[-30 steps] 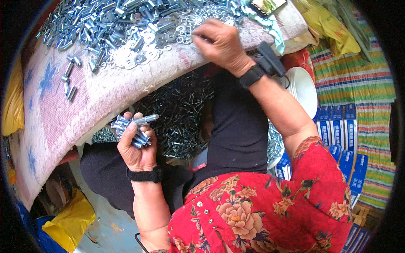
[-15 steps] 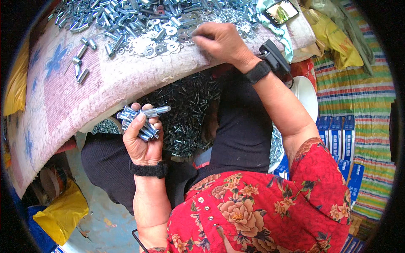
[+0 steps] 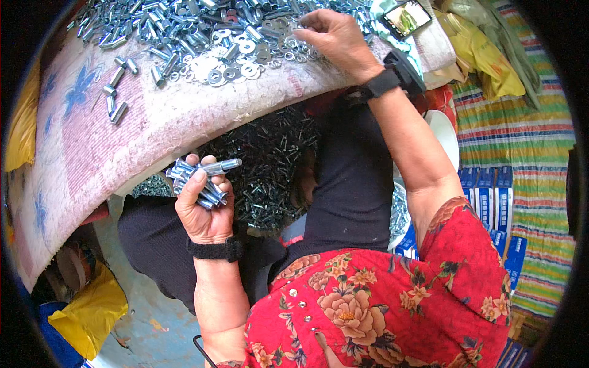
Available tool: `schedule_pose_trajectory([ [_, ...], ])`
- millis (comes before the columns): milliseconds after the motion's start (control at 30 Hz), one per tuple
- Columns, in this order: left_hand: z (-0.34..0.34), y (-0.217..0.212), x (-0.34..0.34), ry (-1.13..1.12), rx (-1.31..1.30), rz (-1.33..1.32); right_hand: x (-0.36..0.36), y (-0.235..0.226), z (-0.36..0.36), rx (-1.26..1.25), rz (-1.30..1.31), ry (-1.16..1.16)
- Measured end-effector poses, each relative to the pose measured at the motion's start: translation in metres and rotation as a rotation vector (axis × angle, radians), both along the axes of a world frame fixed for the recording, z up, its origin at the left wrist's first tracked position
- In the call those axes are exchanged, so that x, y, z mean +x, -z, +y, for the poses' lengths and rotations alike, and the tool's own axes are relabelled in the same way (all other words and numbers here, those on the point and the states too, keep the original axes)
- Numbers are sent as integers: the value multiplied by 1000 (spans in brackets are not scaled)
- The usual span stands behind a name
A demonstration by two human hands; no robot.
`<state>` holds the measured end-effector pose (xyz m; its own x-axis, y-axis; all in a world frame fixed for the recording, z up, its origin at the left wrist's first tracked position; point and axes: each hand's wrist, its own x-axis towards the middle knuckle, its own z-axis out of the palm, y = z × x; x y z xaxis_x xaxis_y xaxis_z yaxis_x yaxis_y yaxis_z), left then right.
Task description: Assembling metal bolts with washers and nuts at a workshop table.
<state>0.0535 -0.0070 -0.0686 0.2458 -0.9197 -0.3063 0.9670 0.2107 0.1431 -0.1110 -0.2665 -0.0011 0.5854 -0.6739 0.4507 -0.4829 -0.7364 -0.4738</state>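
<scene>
My left hand [image 3: 205,211] is closed around a bunch of silvery bolts [image 3: 211,195], held over my lap below the padded table edge. One thicker bolt with a sleeve [image 3: 222,166] points out to the right between thumb and fingers. Over the table, my right hand [image 3: 337,43] hovers at the washers with thumb and fingertips nearly together; whatever lies between them is too small to make out. Flat washers [image 3: 248,69] and spring rings lie beneath and left of it. Behind them spreads a heap of metal sleeves [image 3: 165,24].
Several loose sleeves [image 3: 116,76] lie at the left on the patterned cloth [image 3: 123,132]. A phone [image 3: 407,19] rests on a pale green cloth at the back right. Below the table is a pile of dark bolts [image 3: 270,165]. Blue boxes [image 3: 494,196] stand at the right.
My right hand has moved a little up and to the right over the washers. My left hand has shifted slightly left, still around the bolts.
</scene>
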Motion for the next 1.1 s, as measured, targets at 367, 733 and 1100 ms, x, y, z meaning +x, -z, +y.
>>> schedule_pose_trajectory([
  [367, -1, 3, -1, 19, -16, 3, 5, 13, 39, -174, 221, -26],
  [733, -3, 0, -2, -12, 22, 12, 10, 21, 31, -241, 212, -107],
  [1100, -4, 1, -1, -4, -8, 19, -3, 12, 45, -280, 309, -286],
])
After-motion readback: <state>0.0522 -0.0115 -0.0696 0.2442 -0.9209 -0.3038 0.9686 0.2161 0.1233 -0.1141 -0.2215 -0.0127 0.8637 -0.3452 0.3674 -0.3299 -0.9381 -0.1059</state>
